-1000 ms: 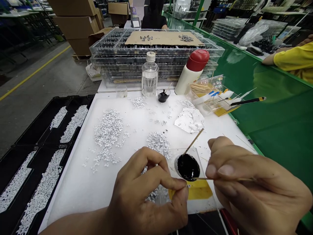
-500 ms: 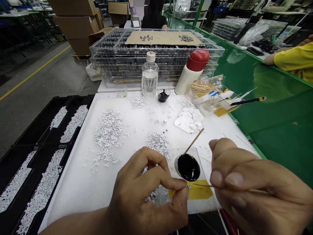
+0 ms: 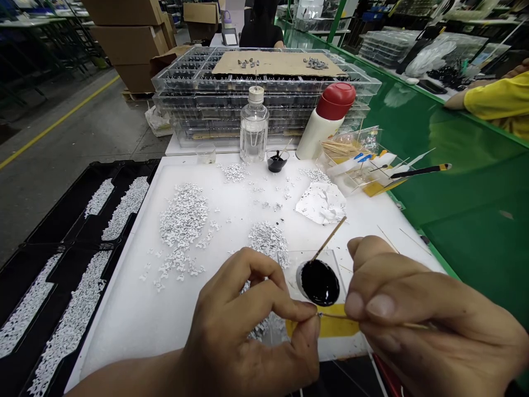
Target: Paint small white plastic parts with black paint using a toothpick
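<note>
My left hand [image 3: 252,325] is closed in a pinch, thumb against forefinger, on a tiny white part [image 3: 317,315] that barely shows at the fingertips. My right hand [image 3: 430,325] grips a thin wooden stick [image 3: 333,316] whose tip touches that part. Just beyond the fingers lies a clear plate with a round puddle of black paint [image 3: 319,283], and a second stick [image 3: 329,238] leans in it. A heap of small white parts [image 3: 268,240] lies behind my left hand on the white board [image 3: 136,314].
A bigger heap of white parts [image 3: 182,218] lies to the left, black trays [image 3: 61,275] with more beside the board. At the back stand a clear bottle [image 3: 253,125], a red-capped bottle [image 3: 326,118], a small black dish [image 3: 276,160] and stacked clear trays [image 3: 264,82]. A person's yellow sleeve [image 3: 496,99] rests far right.
My right hand drew back to the right and down, then came in again, bringing the stick's tip from the paint puddle's edge to the part pinched in my left hand.
</note>
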Demonstrator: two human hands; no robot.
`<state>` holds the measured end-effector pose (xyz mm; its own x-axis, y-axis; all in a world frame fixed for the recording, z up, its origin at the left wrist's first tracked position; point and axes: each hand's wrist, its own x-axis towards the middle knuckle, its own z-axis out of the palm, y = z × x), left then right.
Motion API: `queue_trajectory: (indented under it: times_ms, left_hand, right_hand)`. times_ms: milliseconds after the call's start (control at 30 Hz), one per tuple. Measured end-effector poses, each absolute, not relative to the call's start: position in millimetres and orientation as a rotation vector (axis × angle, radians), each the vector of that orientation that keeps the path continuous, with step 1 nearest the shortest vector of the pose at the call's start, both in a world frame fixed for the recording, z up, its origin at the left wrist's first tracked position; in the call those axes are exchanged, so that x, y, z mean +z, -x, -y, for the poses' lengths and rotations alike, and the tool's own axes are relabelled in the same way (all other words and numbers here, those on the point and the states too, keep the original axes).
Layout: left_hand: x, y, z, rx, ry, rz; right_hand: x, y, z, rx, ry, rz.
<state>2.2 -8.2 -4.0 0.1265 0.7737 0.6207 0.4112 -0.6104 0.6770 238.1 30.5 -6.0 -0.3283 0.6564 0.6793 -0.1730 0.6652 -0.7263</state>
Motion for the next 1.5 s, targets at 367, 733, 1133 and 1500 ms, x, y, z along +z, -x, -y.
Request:
queue_trajectory:
  times_ms: [367,733,1133,1500]
  left_hand:
    - [-3,-2,9,1.475,-2.078,-1.157]
    - [-4,-2,10,1.486,-2.051,-1.157]
    - [-5,-3,9,1.48,-2.06,-1.142]
    - [-2,-2,7,1.479,-2.107,-1.161]
  right_hand:
    - [-8,-237,-31,0.887,0.401,1.713]
    - [-5,-238,-30,0.829,0.456,1.745]
    - [-17,-241,-24,0.863,0.403,1.699]
    - [-13,-240,-25,0.789,0.504,1.663]
